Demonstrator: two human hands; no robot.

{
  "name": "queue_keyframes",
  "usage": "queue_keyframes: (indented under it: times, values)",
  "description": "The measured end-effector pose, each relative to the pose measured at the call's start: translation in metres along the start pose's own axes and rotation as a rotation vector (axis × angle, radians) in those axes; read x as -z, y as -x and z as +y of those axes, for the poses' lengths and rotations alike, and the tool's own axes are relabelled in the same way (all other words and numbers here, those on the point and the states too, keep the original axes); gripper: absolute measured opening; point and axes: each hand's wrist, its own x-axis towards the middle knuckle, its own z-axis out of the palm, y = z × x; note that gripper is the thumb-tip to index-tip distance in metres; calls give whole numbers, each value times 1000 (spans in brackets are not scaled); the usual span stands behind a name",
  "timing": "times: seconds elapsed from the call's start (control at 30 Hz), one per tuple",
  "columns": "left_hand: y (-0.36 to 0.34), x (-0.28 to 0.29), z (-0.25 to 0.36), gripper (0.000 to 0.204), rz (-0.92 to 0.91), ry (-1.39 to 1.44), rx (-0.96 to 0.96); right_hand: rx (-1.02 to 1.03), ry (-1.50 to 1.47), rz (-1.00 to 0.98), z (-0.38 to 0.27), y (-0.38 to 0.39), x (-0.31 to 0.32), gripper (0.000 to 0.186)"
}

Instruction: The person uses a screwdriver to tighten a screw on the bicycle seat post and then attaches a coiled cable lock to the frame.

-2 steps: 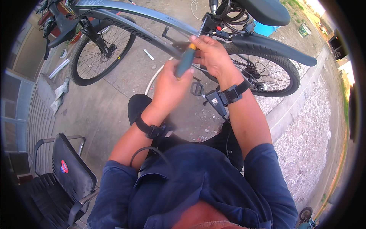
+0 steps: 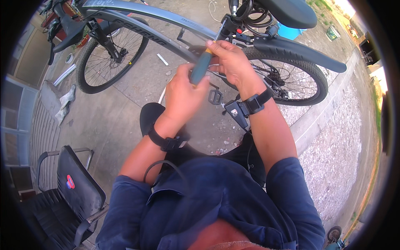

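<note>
A screwdriver (image 2: 201, 68) with a teal handle and yellow collar points up and slightly right. Its metal shaft reaches the black clamp area by the seat post of a grey bicycle (image 2: 156, 39); whether the tip sits in a screw I cannot make out. My left hand (image 2: 181, 95), a little blurred, is closed round the lower end of the handle. Higher up, my right hand (image 2: 233, 62) pinches the screwdriver near the collar, thumb on top; its other fingers curl behind. The rear wheel (image 2: 318, 81) and its black mudguard (image 2: 300, 52) stand just beyond my right hand.
A black armchair (image 2: 79, 183) stands at the lower left. Above the rear wheel are the saddle (image 2: 289, 14) and a coiled black cable (image 2: 258, 18). A pedal (image 2: 215, 97) hangs below my hands. A blue tub (image 2: 288, 31) lies behind the bike; white gravel (image 2: 329, 154) spreads at right.
My left hand has shifted very slightly left and turned a little on the screwdriver handle. My right hand and the bicycle look practically the same.
</note>
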Motion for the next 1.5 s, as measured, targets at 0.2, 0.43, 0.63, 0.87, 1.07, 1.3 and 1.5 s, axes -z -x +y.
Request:
queue_keyframes:
  times: [0.2, 0.43, 0.63, 0.87, 1.07, 1.3, 1.5]
  values:
    - [-1, 8, -7, 41, -182, 737, 286, 49, -52, -85, 2, 2, 4, 30]
    - [-3, 5, 0, 37, -361, 818, 385, 32, -297, -207, -2, 14, 5, 35]
    - [-3, 10, -1, 36, 69, -122, -197, 14, -61, -118, 3, 11, -1, 34]
    - [-2, 18, 4, 33, -502, 1424, 671, 83, -350, -348, 8, 13, 9, 33]
    - [0, 5, -6, 40, 65, -188, -254, 11, -165, -191, 5, 13, 2, 33]
    - [0, 13, -7, 36, -346, 1102, 558, 90, -338, -309, 11, 14, 10, 37]
    - [6, 5, -9, 35, -40, 43, -88, 42, -133, -174, 13, 12, 8, 39]
